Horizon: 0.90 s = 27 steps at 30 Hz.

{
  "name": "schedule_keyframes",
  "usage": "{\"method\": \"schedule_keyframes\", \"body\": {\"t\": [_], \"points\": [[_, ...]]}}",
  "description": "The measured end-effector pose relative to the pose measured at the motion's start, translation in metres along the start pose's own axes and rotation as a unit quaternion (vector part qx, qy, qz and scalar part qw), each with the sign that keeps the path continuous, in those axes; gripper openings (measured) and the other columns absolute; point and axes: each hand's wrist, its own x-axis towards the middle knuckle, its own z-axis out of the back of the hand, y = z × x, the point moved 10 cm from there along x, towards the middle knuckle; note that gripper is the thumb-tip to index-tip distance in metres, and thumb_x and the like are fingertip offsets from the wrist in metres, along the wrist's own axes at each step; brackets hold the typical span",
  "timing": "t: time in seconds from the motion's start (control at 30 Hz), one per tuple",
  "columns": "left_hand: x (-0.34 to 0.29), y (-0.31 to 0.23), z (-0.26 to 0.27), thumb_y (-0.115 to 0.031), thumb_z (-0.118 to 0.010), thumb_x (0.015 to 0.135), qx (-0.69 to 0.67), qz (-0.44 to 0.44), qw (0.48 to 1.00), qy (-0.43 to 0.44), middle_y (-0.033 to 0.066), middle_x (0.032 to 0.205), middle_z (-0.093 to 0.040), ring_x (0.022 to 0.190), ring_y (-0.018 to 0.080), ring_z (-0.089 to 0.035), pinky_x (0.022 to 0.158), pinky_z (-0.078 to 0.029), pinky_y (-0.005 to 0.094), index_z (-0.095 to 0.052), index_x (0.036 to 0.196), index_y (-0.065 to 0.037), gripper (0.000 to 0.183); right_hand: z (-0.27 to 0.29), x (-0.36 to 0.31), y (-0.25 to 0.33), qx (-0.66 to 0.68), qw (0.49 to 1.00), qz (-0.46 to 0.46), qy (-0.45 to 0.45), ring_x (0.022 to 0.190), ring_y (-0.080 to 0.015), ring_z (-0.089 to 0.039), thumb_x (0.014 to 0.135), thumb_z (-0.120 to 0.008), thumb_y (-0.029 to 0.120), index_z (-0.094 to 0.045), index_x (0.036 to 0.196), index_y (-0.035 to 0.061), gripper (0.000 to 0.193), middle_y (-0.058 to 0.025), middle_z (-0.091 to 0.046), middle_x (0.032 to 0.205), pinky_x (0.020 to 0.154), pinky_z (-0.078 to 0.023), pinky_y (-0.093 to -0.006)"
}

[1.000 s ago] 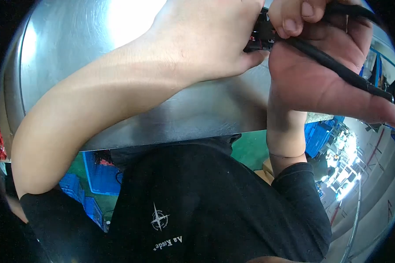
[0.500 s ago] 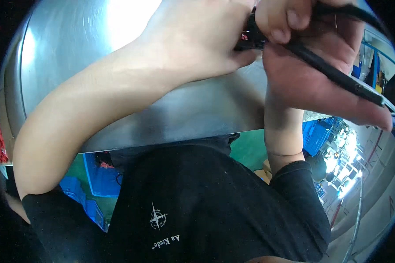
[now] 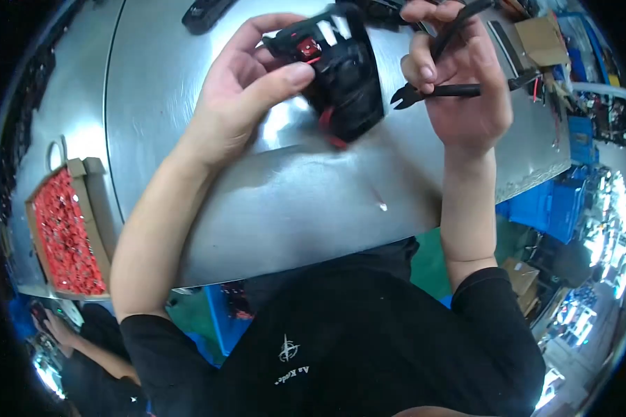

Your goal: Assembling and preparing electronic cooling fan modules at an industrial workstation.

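My left hand (image 3: pixel 247 90) is closed on a black plastic housing (image 3: pixel 348 80) with red parts, its thumb pressed on the near side. The housing is tilted above the metal table and a little blurred. To its right, my right hand (image 3: pixel 469 111) holds a pair of cutting pliers (image 3: pixel 455 90) with black handles. The handles are spread and the small jaws stand apart, pointing at the housing without touching it. A tiny light-coloured piece (image 3: pixel 382 206) lies on the table below.
On the left is a cardboard box (image 3: pixel 96 240) of small red parts. Black parts (image 3: pixel 205 14) lie at the table's far side. A cardboard box (image 3: pixel 541 42) sits far right, blue crates (image 3: pixel 549 208) below the right edge. Another person's hand (image 3: pixel 59 330) shows at lower left.
My hands were close together near the camera at the upper right. They are now apart and farther away, and the housing shows fully. The view has shifted, bringing in more of the table.
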Motion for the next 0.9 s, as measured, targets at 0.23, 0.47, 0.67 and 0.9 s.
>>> {"method": "schedule_keyframes", "body": {"t": [0.23,0.47,0.67,0.9], "points": [[0.001,0.004,-0.015,-0.026,-0.069,0.101,0.225,0.087,0.969,0.044,0.0032,0.099,-0.073,0.090,0.0091,-0.069,0.080,-0.056,0.0239,-0.069,0.114,-0.006,0.024,0.003,-0.020,0.027,-0.543,0.827,-0.122,-0.080,0.090,-0.0098,-0.062,0.088,-0.083,0.040,-0.060,0.127,0.0081,0.055,-0.0055,-0.063,0.102,0.074,-0.049,-0.0252],[-0.013,-0.009,-0.038,-0.016,-0.065,0.098,0.496,0.070,0.865,0.001,0.0113,0.092,-0.069,0.082,0.0185,-0.067,0.077,-0.052,0.0314,-0.068,0.113,-0.001,0.021,0.017,-0.057,-0.029,-0.568,0.716,-0.404,-0.008,0.076,-0.0050,-0.057,0.097,-0.071,0.023,-0.061,0.113,0.0056,0.026,0.0017,-0.058,0.086,0.066,-0.045,-0.0217],[-0.037,-0.018,-0.080,-0.039,-0.071,0.089,0.746,-0.119,0.653,0.060,0.0141,0.106,-0.062,0.099,0.0324,-0.062,0.091,-0.047,0.0427,-0.061,0.131,-0.003,0.056,0.028,-0.074,-0.040,-0.578,0.675,-0.459,0.005,0.073,-0.0069,-0.058,0.097,-0.069,0.021,-0.062,0.110,0.0056,0.021,0.0008,-0.060,0.083,0.064,-0.048,-0.0251],[-0.036,0.004,-0.064,-0.055,-0.073,0.087,0.775,-0.055,0.623,0.085,0.0168,0.114,-0.058,0.102,0.0352,-0.058,0.089,-0.049,0.0447,-0.056,0.135,0.000,0.075,0.034,-0.041,-0.004,-0.816,0.545,-0.193,0.006,0.066,-0.0118,-0.051,0.093,-0.052,0.075,-0.056,0.113,0.0009,0.076,-0.0137,-0.062,0.098,0.057,-0.041,-0.0227]]}}
